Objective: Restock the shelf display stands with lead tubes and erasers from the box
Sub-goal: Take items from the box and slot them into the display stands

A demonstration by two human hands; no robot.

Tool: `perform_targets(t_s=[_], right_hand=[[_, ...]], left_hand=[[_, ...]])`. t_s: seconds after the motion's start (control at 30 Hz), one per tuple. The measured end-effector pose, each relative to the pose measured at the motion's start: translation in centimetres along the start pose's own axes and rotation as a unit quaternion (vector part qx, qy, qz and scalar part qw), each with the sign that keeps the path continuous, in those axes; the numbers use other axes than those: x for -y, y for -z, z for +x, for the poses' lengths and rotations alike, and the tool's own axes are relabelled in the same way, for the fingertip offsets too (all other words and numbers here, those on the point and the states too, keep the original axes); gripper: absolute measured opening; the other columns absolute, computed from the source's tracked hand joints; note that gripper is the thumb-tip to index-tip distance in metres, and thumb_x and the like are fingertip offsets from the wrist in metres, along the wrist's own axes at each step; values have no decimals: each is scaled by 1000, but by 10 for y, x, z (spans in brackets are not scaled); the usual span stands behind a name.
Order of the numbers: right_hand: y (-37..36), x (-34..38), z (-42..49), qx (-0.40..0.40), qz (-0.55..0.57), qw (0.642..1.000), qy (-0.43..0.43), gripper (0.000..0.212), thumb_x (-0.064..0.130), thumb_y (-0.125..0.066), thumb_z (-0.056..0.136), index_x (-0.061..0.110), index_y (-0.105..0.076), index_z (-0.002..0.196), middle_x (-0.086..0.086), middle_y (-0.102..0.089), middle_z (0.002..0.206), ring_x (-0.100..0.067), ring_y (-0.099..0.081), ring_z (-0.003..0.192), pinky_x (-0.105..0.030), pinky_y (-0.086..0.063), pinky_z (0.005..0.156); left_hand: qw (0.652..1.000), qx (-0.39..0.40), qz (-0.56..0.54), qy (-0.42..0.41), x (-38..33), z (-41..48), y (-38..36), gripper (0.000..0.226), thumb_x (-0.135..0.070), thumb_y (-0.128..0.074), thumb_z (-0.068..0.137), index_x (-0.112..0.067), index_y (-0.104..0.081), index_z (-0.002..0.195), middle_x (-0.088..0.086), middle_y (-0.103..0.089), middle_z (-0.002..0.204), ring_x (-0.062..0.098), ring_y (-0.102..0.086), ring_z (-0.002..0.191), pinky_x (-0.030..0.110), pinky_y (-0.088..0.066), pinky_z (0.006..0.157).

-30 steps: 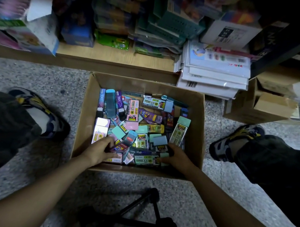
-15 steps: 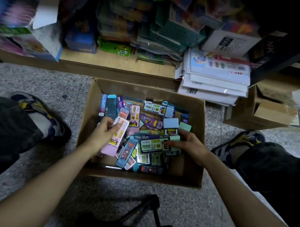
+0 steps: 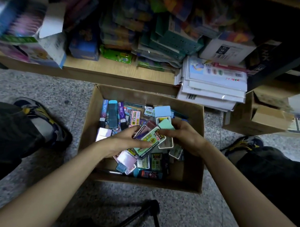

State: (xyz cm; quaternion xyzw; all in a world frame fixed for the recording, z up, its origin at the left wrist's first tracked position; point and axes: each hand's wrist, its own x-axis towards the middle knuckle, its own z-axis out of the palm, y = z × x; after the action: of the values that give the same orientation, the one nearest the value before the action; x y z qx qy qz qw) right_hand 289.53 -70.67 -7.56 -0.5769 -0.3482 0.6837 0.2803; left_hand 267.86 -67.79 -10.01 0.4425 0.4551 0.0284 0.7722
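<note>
Cardboard dominates the frame; a brown open-topped cardboard box [image 3: 88,135] sits on the speckled grey stone floor [image 3: 38,88], flanked by a dark yellow-trimmed shoe [image 3: 40,119] at nine o'clock and a matching shoe [image 3: 241,143] at three o'clock. A loose jumble of stationery fills the box, and a person's two bare hands meet above its middle; the left hand [image 3: 124,142], reaching in from seven o'clock, curls thumb and fingers round a clutch of flat paper-sleeved erasers [image 3: 149,139] in green, pink and mint; the right hand [image 3: 185,137], coming from five o'clock, pinches the same clutch at its three o'clock edge, fingertips on a mint-green block [image 3: 166,124]; the clutch is held over the heap, inside the line of the box walls. Toward eleven o'clock in the box lie a teal translucent lead tube case [image 3: 112,114] and a slim purple tube [image 3: 121,112] just beside it; a pale blue square eraser [image 3: 162,111] rests near the twelve o'clock wall; a pale pink eraser [image 3: 127,159] lies at six o'clock of the hands. Beyond the box, at twelve o'clock, runs a low wooden shelf board [image 3: 113,67] packed with blurred coloured packets; a stack of white plastic-wrapped paper packs [image 3: 212,88] sits at one o'clock; a smaller brown carton [image 3: 266,119] stands at two o'clock.
</note>
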Motion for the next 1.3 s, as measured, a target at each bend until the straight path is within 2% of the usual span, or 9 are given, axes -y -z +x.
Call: perform_targets(t_s=[0.07, 0.2, 0.3, 0.4, 0.53, 0.73, 0.93, 1.07, 1.3], right_hand=[[-1, 5, -3, -18, 36, 999, 19, 35, 10, -68, 79, 2, -60, 113, -15, -68, 107, -26, -66, 96, -38, -52, 88], [-2, 26, -12, -64, 111, 991, 48, 34, 37, -48, 95, 9, -62, 106, -6, -70, 93, -19, -66, 81, -34, -51, 72], [-4, 49, -23, -135, 88, 982, 97, 30, 30, -37, 101, 13, -59, 91, 7, -66, 64, -5, -60, 56, -23, -53, 57], [-5, 75, -39, -186, 31, 970, 152, 24, 26, -42, 100, 15, -55, 84, 2, -64, 66, -9, -59, 60, -25, -53, 63], [-3, 119, -61, -213, -30, 948, 233, 15, 18, -44, 99, 15, -48, 84, 6, -65, 68, 1, -62, 55, -15, -48, 50], [-3, 190, -92, -216, -106, 922, 305, 12, 20, -49, 97, 18, -55, 86, -4, -62, 82, -16, -61, 75, -35, -53, 67], [-3, 253, -118, -215, -146, 898, 356, 5, 15, -52, 95, 19, -55, 96, -20, -64, 93, -26, -63, 87, -38, -54, 77], [2, 282, -130, -233, -139, 886, 375, 4, 13, -54, 94, 13, -55, 91, -26, -60, 90, -26, -59, 80, -41, -50, 68], [5, 316, -125, -289, -148, 853, 408, 6, 14, -60, 90, 9, -58, 91, -12, -59, 84, -20, -57, 80, -41, -49, 73]], left_hand=[[999, -13, 0, -29, -5, -3, -2, 36, -17, -74, 77, -38, -48, 91, -39, -63, 75, -26, -55, 69, -3, -41, 59], [996, -28, -11, -78, -25, -21, -5, 37, -20, -75, 72, -33, -57, 102, -19, -72, 96, -3, -65, 93, 13, -49, 78], [990, -44, -26, -128, -42, -36, -4, 47, -23, -75, 65, -24, -60, 109, -5, -72, 105, 10, -67, 96, 22, -52, 85], [981, -82, -40, -168, -64, -52, -2, 47, -23, -73, 68, -17, -59, 113, -5, -73, 101, 9, -68, 90, 20, -54, 73], [964, -134, -34, -228, -102, -75, 0, 29, -9, -67, 80, -20, -59, 106, -13, -74, 89, 2, -69, 81, 13, -51, 64], [933, -183, -60, -302, -167, -109, 0, 41, -26, -74, 63, -19, -61, 102, -2, -75, 86, 11, -70, 74, 24, -56, 60], [906, -205, -43, -369, -228, -139, 6, 43, -31, -75, 56, -23, -61, 96, -7, -75, 82, 7, -70, 71, 21, -54, 55], [889, -225, -28, -397, -257, -153, 15, 50, -36, -77, 52, -26, -61, 98, -9, -75, 84, 6, -70, 74, 18, -54, 58], [859, -261, -68, -434, -284, -166, 39, 49, -39, -75, 55, -27, -62, 101, -6, -74, 92, 10, -70, 82, 21, -54, 63]])
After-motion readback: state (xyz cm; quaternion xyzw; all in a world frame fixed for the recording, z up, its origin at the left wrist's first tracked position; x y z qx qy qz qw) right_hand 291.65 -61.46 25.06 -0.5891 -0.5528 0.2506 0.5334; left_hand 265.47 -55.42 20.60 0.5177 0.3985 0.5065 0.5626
